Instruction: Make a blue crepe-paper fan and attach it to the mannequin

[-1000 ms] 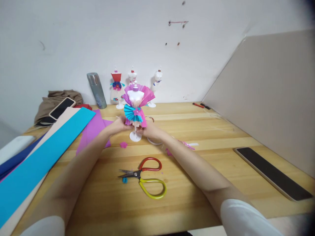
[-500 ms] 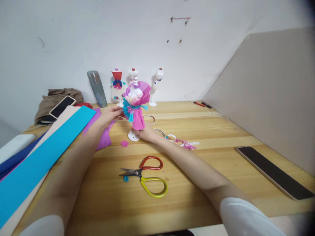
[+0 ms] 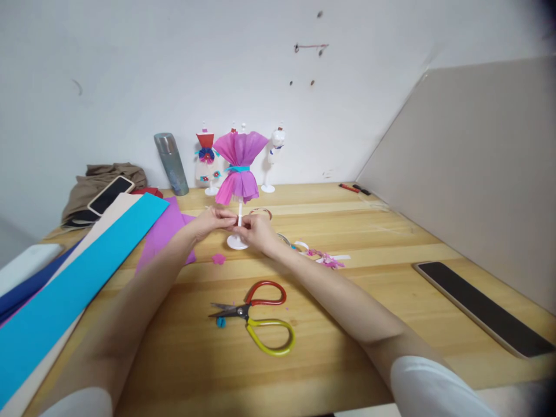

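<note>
In front of me a miniature dress-form mannequin (image 3: 240,209) stands upright on its round white base. It wears a pink and purple crepe-paper dress (image 3: 243,152) drawn in at the waist by a turquoise band (image 3: 238,168). My left hand (image 3: 216,220) pinches the thin white pole from the left, below the skirt. From the right, my right hand (image 3: 256,230) has its fingers closed on the same pole, just above the base. Nearer to me lie scissors (image 3: 243,313) with one red and one yellow handle, blades apart. A pink paper flower (image 3: 218,259) rests left of the base.
More small mannequins (image 3: 205,155) stand by the wall, with a metal bottle (image 3: 171,165) to their left. Turquoise paper (image 3: 82,284) and purple paper (image 3: 163,226) cover the left side. A phone (image 3: 482,307) lies right; pink scraps (image 3: 328,259) sit beyond my right arm.
The mannequin has been turned round: its fan and flower trim no longer show, and the plain side faces me. My left hand has moved right and down, onto the pole.
</note>
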Available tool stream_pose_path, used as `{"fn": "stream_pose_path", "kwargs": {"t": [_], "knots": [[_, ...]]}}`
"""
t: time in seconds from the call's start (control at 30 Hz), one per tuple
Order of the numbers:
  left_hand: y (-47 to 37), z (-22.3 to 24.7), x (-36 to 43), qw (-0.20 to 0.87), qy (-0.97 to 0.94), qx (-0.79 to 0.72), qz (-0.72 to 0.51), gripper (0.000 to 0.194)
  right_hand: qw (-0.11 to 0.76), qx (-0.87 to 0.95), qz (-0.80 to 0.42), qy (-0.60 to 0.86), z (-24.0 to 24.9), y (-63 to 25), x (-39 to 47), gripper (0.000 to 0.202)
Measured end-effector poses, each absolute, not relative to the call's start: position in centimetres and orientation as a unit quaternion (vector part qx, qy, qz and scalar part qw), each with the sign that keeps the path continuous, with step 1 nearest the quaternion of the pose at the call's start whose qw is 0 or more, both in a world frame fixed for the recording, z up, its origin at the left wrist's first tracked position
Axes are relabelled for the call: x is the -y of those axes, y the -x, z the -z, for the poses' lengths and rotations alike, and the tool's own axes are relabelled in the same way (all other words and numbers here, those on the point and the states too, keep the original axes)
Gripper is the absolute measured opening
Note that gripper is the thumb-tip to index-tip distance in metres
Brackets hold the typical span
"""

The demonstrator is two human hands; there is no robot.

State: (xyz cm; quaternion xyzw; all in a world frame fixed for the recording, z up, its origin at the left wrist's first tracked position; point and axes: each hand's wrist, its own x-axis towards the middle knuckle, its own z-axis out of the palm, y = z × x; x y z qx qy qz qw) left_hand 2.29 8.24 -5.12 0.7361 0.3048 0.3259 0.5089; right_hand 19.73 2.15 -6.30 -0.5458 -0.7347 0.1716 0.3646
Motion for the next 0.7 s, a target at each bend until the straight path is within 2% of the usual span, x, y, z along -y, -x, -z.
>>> {"fn": "stream_pose_path", "kwargs": {"t": [0.1,0.23,0.33,0.53,0.6,0.7], "knots": [[-3.0,5.5,-7.9,0.552,-0.711,-0.299,-0.317,0.028,0.371,0.732,-0.172,0.545,6.3,-19.9,-2.1,0.025],[-4.1,6.1,-7.4,0.56,-0.675,-0.308,-0.369,0.022,0.365,0.735,-0.159,0.549,6.3,-20.0,-2.3,0.023],[-4.7,6.2,-7.0,0.555,-0.662,-0.313,-0.396,0.024,0.33,0.745,-0.136,0.563,5.9,-20.1,-2.3,0.021],[-4.7,5.9,-7.1,0.572,-0.623,-0.337,-0.414,0.037,0.166,0.789,-0.1,0.582,1.8,-21.6,-0.2,0.022],[-4.4,5.8,-7.5,0.577,-0.607,-0.347,-0.422,0.038,0.13,0.815,-0.087,0.558,0.0,-22.2,1.4,0.017],[-4.2,5.9,-8.0,0.572,-0.598,-0.357,-0.433,0.035,0.002,0.887,-0.194,0.42,-1.8,-22.1,3.9,0.01]]}}
